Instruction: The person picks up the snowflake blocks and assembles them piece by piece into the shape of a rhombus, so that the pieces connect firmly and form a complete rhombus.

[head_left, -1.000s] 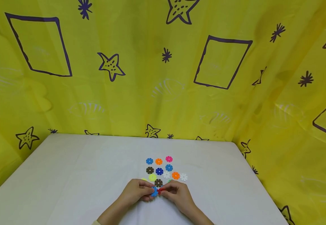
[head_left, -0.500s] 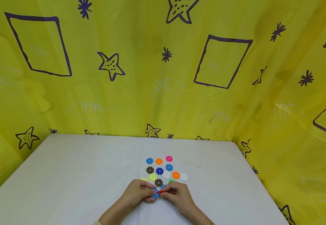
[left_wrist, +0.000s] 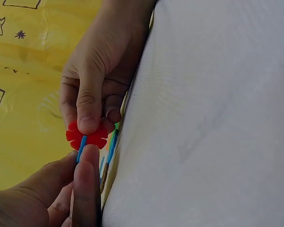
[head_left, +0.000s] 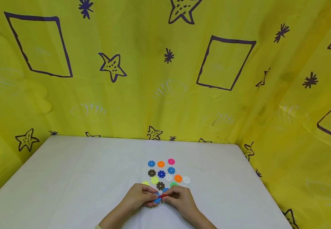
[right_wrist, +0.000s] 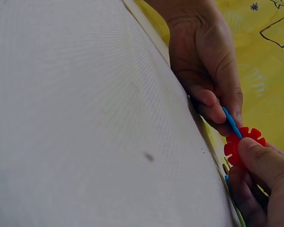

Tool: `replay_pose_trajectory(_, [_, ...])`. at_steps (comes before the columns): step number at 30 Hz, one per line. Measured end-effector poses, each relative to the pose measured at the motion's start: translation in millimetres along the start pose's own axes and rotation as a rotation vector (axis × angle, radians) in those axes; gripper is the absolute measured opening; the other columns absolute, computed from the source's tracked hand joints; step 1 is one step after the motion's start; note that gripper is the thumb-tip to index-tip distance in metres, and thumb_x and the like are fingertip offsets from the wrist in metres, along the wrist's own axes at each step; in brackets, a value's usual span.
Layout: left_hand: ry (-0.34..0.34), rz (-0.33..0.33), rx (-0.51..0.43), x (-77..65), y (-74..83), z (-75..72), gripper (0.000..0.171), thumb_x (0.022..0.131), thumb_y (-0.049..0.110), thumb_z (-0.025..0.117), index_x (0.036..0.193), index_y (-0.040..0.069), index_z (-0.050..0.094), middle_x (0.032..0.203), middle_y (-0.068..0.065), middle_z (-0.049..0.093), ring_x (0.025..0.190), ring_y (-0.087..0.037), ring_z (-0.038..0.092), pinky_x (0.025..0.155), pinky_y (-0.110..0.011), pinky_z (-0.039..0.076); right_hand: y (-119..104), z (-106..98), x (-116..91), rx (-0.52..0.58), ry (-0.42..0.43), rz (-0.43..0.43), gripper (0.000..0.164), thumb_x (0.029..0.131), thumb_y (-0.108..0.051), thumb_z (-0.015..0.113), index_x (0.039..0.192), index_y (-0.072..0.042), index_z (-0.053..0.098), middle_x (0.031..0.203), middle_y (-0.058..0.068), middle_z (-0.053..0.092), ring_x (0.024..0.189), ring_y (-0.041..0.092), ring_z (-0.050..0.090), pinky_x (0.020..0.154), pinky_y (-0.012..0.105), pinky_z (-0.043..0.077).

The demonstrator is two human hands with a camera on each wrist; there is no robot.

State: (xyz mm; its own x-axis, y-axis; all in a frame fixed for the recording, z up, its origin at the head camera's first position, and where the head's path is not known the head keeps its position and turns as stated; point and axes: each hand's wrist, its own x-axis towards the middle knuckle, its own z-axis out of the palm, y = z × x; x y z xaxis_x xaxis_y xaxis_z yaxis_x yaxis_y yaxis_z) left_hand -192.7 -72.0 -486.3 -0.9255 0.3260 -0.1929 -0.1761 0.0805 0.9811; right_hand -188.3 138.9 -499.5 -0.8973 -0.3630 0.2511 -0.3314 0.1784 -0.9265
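Note:
My left hand (head_left: 138, 195) pinches a blue notched plastic disc (head_left: 157, 199) between thumb and fingers, near the front of the table. Close on its right, my right hand (head_left: 181, 197) pinches a red notched disc (head_left: 162, 196), which looks edge-on from the head. In the left wrist view the blue disc (left_wrist: 82, 149) stands crosswise to the red disc (left_wrist: 95, 138), their rims meeting at a slot. The right wrist view has the blue disc (right_wrist: 232, 122) touching the rim of the red disc (right_wrist: 232, 150). Fingers hide part of both discs.
Several loose notched discs lie flat just beyond the hands, among them a brown disc (head_left: 160, 186), an orange disc (head_left: 178, 178), a pink disc (head_left: 171, 161) and a white disc (head_left: 186, 180). A white cloth covers the table (head_left: 82, 178). Yellow patterned curtain (head_left: 142, 105) surrounds it.
The red disc has turned edge-on to the head view and meets the blue disc's rim. Both hands stay almost in place, tilting slightly. More of the green and blue discs behind the right hand shows.

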Motion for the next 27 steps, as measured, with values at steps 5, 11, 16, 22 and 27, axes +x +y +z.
replay_pose_trajectory(5, [0.006, 0.002, 0.023, 0.0, 0.3, -0.5, 0.022, 0.086, 0.002, 0.072, 0.104, -0.01, 0.07, 0.085, -0.017, 0.074, 0.068, -0.019, 0.073, 0.062, -0.028, 0.061, 0.7, -0.6, -0.1, 0.008, 0.001, 0.019, 0.018, 0.083, -0.016, 0.077, 0.096, -0.003, 0.076, 0.09, 0.014, 0.073, 0.079, 0.008, 0.07, 0.072, 0.024, 0.059])
replay_pose_trajectory(11, [0.008, -0.005, 0.022, 1.9, -1.9, -1.7, 0.022, 0.087, 0.002, 0.071, 0.104, -0.011, 0.069, 0.085, -0.018, 0.074, 0.067, -0.018, 0.072, 0.061, -0.027, 0.06, 0.5, -1.6, -0.3, 0.014, -0.004, 0.032, 0.018, 0.083, -0.014, 0.077, 0.096, -0.002, 0.075, 0.09, 0.015, 0.072, 0.079, 0.008, 0.07, 0.072, 0.024, 0.06])
replay_pose_trajectory(16, [0.008, -0.009, 0.022, 1.4, -1.8, -3.3, 0.021, 0.088, 0.003, 0.071, 0.104, -0.011, 0.069, 0.085, -0.017, 0.074, 0.067, -0.017, 0.072, 0.061, -0.027, 0.06, -0.7, -2.1, 0.3, 0.013, -0.008, 0.065, 0.017, 0.084, -0.013, 0.077, 0.096, -0.002, 0.075, 0.091, 0.015, 0.072, 0.08, 0.008, 0.07, 0.073, 0.023, 0.059])
replay_pose_trajectory(22, [0.009, -0.021, 0.008, -0.8, 0.4, -5.2, 0.023, 0.087, 0.005, 0.073, 0.104, -0.009, 0.07, 0.087, -0.016, 0.075, 0.07, -0.019, 0.073, 0.062, -0.028, 0.06, -2.0, -3.8, 0.5, 0.011, -0.008, 0.093, 0.016, 0.084, -0.013, 0.077, 0.097, -0.003, 0.076, 0.092, 0.013, 0.073, 0.081, 0.007, 0.07, 0.074, 0.022, 0.059])
replay_pose_trajectory(27, [0.008, -0.025, -0.003, -2.7, 1.2, -7.2, 0.023, 0.086, 0.005, 0.073, 0.105, -0.009, 0.07, 0.087, -0.016, 0.075, 0.07, -0.02, 0.073, 0.063, -0.027, 0.061, -1.1, -4.7, 0.6, 0.005, -0.007, 0.092, 0.016, 0.084, -0.013, 0.077, 0.096, -0.003, 0.075, 0.092, 0.014, 0.073, 0.081, 0.007, 0.07, 0.074, 0.022, 0.059])
